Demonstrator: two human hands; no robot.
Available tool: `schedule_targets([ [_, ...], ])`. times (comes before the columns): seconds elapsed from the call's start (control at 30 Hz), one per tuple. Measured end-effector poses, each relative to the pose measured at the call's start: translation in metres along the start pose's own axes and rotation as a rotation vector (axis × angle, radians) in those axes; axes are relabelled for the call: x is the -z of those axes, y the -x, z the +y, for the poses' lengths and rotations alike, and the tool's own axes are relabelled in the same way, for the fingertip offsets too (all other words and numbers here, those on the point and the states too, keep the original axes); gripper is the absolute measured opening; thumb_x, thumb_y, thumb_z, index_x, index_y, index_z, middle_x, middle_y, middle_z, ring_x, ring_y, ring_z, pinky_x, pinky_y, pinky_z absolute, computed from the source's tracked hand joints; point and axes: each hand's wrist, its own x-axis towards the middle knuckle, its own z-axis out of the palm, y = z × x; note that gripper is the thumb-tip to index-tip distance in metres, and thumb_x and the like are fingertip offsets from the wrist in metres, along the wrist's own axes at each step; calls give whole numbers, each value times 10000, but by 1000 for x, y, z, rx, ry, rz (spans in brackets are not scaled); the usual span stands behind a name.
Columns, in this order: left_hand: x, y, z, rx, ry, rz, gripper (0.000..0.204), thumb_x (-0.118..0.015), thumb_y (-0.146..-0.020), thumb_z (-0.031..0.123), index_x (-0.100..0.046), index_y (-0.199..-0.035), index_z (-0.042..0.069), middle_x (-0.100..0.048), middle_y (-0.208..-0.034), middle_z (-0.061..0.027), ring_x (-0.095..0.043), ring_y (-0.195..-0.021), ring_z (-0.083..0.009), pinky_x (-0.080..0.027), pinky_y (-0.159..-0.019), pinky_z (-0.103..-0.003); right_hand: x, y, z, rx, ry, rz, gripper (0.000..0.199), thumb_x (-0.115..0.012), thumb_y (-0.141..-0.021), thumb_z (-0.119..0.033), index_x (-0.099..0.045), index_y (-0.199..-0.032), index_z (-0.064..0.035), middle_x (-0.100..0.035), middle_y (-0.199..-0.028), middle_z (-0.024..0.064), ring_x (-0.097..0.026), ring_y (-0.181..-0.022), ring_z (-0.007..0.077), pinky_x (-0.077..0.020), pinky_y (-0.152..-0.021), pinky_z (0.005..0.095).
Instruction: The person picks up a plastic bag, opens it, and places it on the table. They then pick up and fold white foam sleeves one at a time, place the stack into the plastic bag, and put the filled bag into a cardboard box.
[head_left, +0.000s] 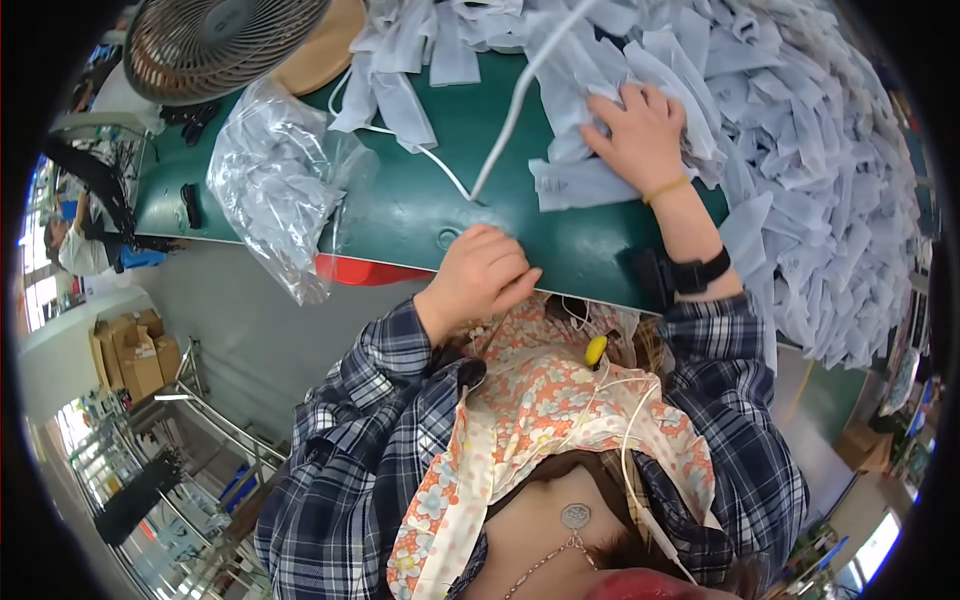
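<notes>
My right hand [645,140] lies on a heap of small frosted, translucent plastic packets [655,60] at the back right of the green table. Its fingers are spread over the packets. One packet [580,188] rests flat on the tabletop just below that hand. Loosely curled, my left hand [485,268] rests at the table's front edge, with nothing showing in it; its palm is hidden. A clear plastic bag [275,190] holding similar packets sits to the left and hangs partly over the edge.
A dark fan [225,45] stands at the far left. A white cable [520,100] crosses the green table [400,210]. More packets [830,190] pile high on the right. Under the edge is a red object [370,270]. Cardboard boxes [135,355] and metal rails [220,425] stand left.
</notes>
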Motion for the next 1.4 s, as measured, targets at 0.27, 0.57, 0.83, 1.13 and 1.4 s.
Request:
schedule_targets([
  [0.27, -29, -61, -23, -17, -147, 102, 145, -634, -704, 97, -572, -834, 79, -546, -890, -62, -545, -803, -256, -426, -659, -351, 64, 79, -5, -90, -224, 147, 263, -660, -713, -240, -630, -963, -165, -554, -966, 62, -504, -959, 279, -356, -802, 399],
  [0.57, -35, -95, -44, -3, -395, -117, 225, -630, -710, 170, -582, -909, 77, -567, -965, -76, -568, -874, -281, -461, -711, -362, 62, 131, -63, -194, -100, -140, 271, -620, -641, -83, -601, -906, -132, -524, -789, 46, -536, -754, 252, -400, -637, 360],
  [0.83, 1, -44, -21, 443, -564, -316, 393, -666, -738, 377, -584, -929, 43, -563, -893, -138, -588, -781, -313, -470, -647, -412, 89, 116, -78, 349, -488, -181, 273, -553, -675, -63, -603, -921, -172, -465, -735, 41, -521, -695, 234, -405, -630, 357],
  [1.13, 22, -2, -12, 659, -185, -93, 407, -655, -777, 322, -553, -928, -42, -565, -908, -208, -579, -810, -367, -481, -702, -422, 47, 91, -98, -81, -468, -118, 396, -589, -707, -91, -538, -1100, -115, -519, -841, 120, -557, -736, 301, -463, -667, 406],
  [1.4, 11, -16, 5, 821, -98, -186, 356, -655, -772, 238, -530, -943, -47, -579, -829, -215, -584, -812, -370, -484, -703, -408, 26, 68, -122, -466, -690, -311, 709, -670, -686, -189, -334, -1293, -42, -549, -1031, 208, -589, -853, 355, -491, -731, 383],
])
